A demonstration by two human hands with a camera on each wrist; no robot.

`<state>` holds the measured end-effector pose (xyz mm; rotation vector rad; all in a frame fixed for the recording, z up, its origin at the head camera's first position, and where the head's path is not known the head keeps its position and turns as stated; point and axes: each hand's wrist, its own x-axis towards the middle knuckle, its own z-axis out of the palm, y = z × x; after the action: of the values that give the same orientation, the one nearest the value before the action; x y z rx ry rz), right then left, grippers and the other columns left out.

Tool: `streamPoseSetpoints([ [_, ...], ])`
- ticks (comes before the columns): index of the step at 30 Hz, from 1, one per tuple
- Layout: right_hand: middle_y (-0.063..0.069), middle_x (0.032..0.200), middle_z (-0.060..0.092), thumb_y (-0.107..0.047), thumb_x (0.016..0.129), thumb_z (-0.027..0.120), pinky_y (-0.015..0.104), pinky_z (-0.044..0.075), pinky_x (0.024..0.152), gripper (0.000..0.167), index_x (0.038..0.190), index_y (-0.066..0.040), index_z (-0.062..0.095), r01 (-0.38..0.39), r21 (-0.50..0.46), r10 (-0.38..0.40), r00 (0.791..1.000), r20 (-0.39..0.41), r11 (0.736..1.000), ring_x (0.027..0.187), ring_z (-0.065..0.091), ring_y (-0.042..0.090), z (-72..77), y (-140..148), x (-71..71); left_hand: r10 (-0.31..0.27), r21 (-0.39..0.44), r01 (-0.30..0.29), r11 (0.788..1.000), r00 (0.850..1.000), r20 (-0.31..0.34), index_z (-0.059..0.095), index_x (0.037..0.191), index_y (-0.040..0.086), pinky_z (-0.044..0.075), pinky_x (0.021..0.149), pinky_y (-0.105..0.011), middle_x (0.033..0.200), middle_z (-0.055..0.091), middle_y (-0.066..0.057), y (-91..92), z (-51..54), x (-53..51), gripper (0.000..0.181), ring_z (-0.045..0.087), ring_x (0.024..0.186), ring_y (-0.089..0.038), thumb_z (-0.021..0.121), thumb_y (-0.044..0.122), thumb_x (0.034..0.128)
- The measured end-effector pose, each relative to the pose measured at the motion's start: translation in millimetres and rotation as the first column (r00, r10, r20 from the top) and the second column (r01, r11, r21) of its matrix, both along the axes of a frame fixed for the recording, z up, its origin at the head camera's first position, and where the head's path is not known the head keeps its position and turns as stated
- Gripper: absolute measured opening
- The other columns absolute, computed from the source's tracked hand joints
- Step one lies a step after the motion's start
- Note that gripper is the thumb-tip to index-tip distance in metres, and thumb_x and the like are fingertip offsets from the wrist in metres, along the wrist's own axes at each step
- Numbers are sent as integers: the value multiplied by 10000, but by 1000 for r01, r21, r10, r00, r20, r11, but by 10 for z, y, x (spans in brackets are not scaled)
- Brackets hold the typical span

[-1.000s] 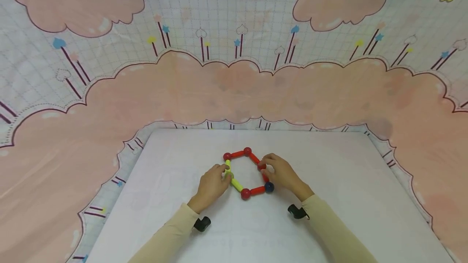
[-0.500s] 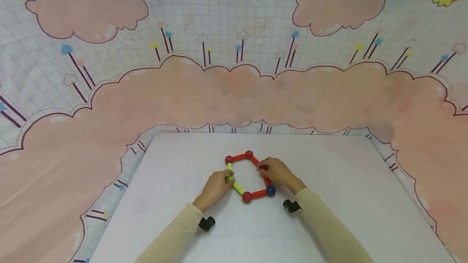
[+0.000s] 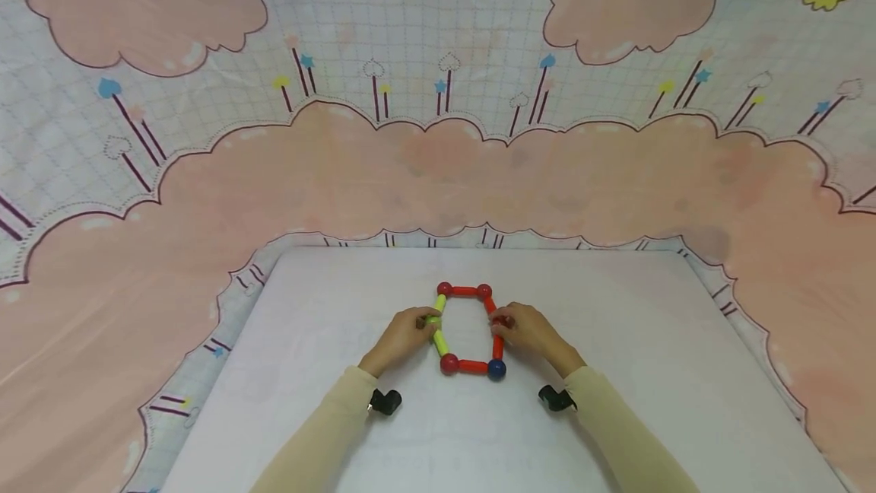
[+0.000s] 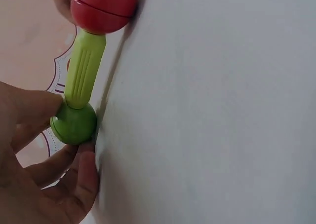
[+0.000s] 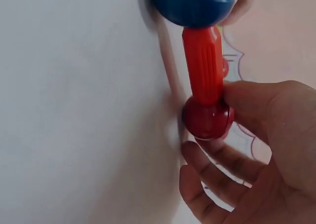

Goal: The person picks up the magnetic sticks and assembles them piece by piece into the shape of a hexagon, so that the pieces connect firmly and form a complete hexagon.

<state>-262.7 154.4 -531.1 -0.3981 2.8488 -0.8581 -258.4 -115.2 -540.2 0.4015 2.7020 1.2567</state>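
A closed loop of magnetic sticks and balls lies on the white table (image 3: 342, 287). Its left side has two yellow-green sticks (image 4: 85, 68) joined at a green ball (image 4: 74, 124). My left hand (image 3: 402, 337) pinches that ball between thumb and fingers. On the opposite side, my right hand (image 3: 537, 332) holds a dark red ball (image 5: 208, 118) where two red sticks (image 5: 203, 66) meet. A blue ball (image 3: 496, 369) forms the near right corner and a red ball (image 3: 449, 364) the near left one. Two more red balls sit at the far corners, a red stick (image 3: 464, 291) between them.
Behind the table hangs a cloth (image 3: 438, 173) printed with clouds, and it also runs down both sides. A small black device (image 3: 386, 402) is strapped at the left wrist, and a similar device (image 3: 556, 398) at the right wrist.
The slanted loop has been turned straighter and narrowed, its far and near sticks now about level. The left hand has shifted slightly right with the green ball; the right hand now grips the red ball.
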Motion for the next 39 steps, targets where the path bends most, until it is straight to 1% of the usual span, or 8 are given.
streamPoseSetpoints([
  [3,6,963,613,-198,903,711,286,484,751,230,1132,-170,717,26,-54,-26,1000,2,998,862,527,153,-39,-14,33,16,35,-18,999,998,67,673,1221,139,498,933,-428,1204,646,-109,13,-10,-43,310,584,1055,-230,676,219,922],
  [6,51,1060,616,-210,903,708,310,509,784,258,1158,-169,706,50,-75,-48,999,16,996,907,540,174,-64,-71,40,16,24,-18,1000,995,94,673,1227,148,474,984,-464,1252,606,-129,38,-16,-75,343,560,1100,-254,707,247,900],
  [9,81,1137,600,-238,892,715,331,522,812,298,1185,-186,692,72,-39,-71,997,26,997,935,540,193,-73,-134,30,10,-10,-9,1000,996,86,678,1220,152,469,974,-453,1224,593,-127,61,-21,-95,352,543,1058,-241,727,242,883],
  [13,87,1157,588,-216,876,719,335,515,808,307,1181,-202,686,104,-1,-104,994,30,995,934,532,203,-79,-162,8,7,-29,-6,1000,998,66,682,1209,142,481,920,-408,1183,599,-120,87,-25,-107,350,538,1001,-213,729,219,871],
  [20,94,1161,604,-187,859,709,373,500,822,288,1147,-189,701,107,-18,-107,994,0,994,937,538,215,-80,-104,15,28,-26,-26,999,998,58,689,1184,148,480,844,-351,1161,607,-114,85,-51,-110,330,539,957,-199,724,189,858],
  [26,97,1127,621,-197,857,712,376,490,814,271,1128,-184,713,120,-40,-121,992,-24,992,915,541,214,-90,-34,38,18,-17,-18,1000,1000,25,693,1170,119,459,786,-302,1135,615,-124,61,-95,-103,320,535,922,-197,699,162,854],
  [33,97,1174,618,-238,892,705,400,507,885,319,1205,-179,687,113,-54,-113,994,7,992,973,550,217,-94,11,59,44,-13,-44,999,999,32,693,1196,150,488,911,-401,1173,634,-120,54,-89,-71,286,547,977,-206,670,176,912],
  [39,106,1194,624,-165,885,695,421,505,912,315,1200,-156,687,94,-81,-95,995,-5,992,997,560,235,-100,65,40,58,27,-59,998,998,15,702,1188,127,479,851,-371,1157,640,-140,110,-98,-74,270,536,948,-205,668,153,921],
])
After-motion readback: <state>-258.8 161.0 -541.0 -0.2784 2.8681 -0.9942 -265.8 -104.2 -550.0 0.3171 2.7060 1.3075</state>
